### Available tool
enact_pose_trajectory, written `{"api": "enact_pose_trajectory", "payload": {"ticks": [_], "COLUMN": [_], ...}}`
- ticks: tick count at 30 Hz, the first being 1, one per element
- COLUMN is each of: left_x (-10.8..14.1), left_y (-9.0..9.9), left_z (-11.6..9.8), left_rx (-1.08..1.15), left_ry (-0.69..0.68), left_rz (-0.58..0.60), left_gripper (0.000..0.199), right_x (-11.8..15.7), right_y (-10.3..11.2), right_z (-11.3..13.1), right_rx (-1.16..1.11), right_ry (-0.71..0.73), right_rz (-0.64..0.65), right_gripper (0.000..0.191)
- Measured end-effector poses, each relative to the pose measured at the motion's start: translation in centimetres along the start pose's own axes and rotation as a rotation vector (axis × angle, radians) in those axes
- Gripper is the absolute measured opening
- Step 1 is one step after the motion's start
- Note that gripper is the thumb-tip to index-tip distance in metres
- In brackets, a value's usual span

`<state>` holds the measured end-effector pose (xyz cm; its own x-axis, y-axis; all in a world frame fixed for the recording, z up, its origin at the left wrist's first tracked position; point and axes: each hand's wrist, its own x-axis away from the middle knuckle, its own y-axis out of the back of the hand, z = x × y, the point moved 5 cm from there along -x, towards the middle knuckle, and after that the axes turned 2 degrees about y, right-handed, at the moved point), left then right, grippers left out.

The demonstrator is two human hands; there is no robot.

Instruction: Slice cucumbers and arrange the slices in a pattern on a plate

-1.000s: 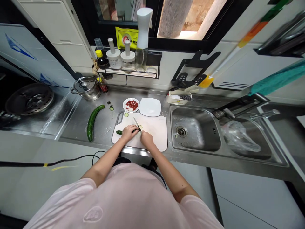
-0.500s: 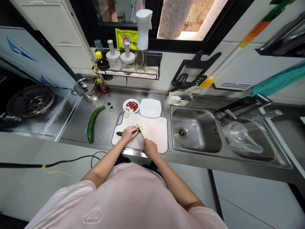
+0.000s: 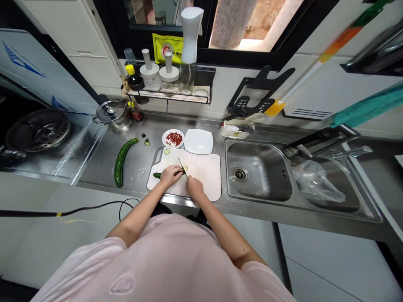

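On the white cutting board (image 3: pixel 204 184), my left hand (image 3: pixel 170 176) is closed over a cucumber (image 3: pixel 156 175), whose dark green end sticks out to the left. My right hand (image 3: pixel 194 187) grips a knife (image 3: pixel 181 164) by its handle, which the fingers hide. The blade lies across the cucumber's right end, close to my left fingertips. A pale cucumber slice (image 3: pixel 185 168) is just right of the blade. Another slice (image 3: pixel 166 152) lies near the board's upper left corner. A whole cucumber (image 3: pixel 121 162) rests on the steel counter to the left.
Behind the board stand a small plate (image 3: pixel 165 141) of chopped red pieces and a white square plate (image 3: pixel 199 141). Cucumber scraps (image 3: pixel 147 142) lie on the counter. A steel sink (image 3: pixel 261 184) is at right, a lidded pot (image 3: pixel 113 117) at back left. Above hangs a spice rack (image 3: pixel 170 97).
My right hand and the knife have shifted slightly left and forward, and the blade's tip points further up the board. My left hand stays on the cucumber.
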<state>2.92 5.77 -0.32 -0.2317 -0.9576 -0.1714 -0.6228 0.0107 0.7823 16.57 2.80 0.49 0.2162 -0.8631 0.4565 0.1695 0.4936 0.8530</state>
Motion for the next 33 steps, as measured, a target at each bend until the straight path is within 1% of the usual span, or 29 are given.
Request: {"api": "enact_pose_trajectory", "payload": {"ticks": [4, 9, 12, 16, 17, 21, 25, 29, 31, 33], "left_x": [-0.1, -0.3, -0.7, -1.5, -1.8, -2.7, -3.3, -3.7, -4.0, -4.4], "left_y": [0.2, 0.4, 0.5, -0.2, -0.5, -2.0, -2.8, -3.0, -2.8, -2.4], "left_z": [-0.2, -0.1, 0.0, -0.5, -0.7, -1.6, -1.9, -2.3, -2.5, -2.4], "left_rx": [-0.01, -0.019, -0.056, -0.198, -0.235, -0.327, -0.326, -0.287, -0.253, -0.189], "left_ry": [0.025, 0.1, 0.143, 0.185, 0.195, 0.248, 0.284, 0.247, 0.235, 0.256], "left_rz": [0.005, 0.034, 0.039, 0.02, 0.022, 0.054, 0.053, 0.048, 0.037, 0.021], "left_gripper": [0.018, 0.022, 0.03, 0.047, 0.046, 0.024, 0.019, 0.006, 0.01, 0.009], "right_x": [1.2, 3.8, 5.0, 5.5, 5.5, 5.2, 4.8, 4.6, 4.6, 4.5], "right_y": [-0.3, -1.2, -1.2, -0.5, -0.3, 0.1, 0.0, -0.1, -0.1, -0.1], "right_z": [-0.5, -2.5, -4.1, -5.8, -6.1, -6.6, -6.7, -7.2, -7.4, -7.6], "right_rx": [0.01, 0.008, -0.012, -0.051, -0.059, -0.079, -0.082, -0.089, -0.094, -0.101], "right_ry": [-0.002, -0.008, -0.051, -0.142, -0.157, -0.181, -0.17, -0.183, -0.187, -0.189], "right_rz": [0.015, 0.058, 0.025, -0.002, -0.007, -0.03, -0.068, -0.079, -0.084, -0.09], "right_gripper": [0.022, 0.02, 0.022, 0.025, 0.025, 0.025, 0.027, 0.027, 0.027, 0.027]}}
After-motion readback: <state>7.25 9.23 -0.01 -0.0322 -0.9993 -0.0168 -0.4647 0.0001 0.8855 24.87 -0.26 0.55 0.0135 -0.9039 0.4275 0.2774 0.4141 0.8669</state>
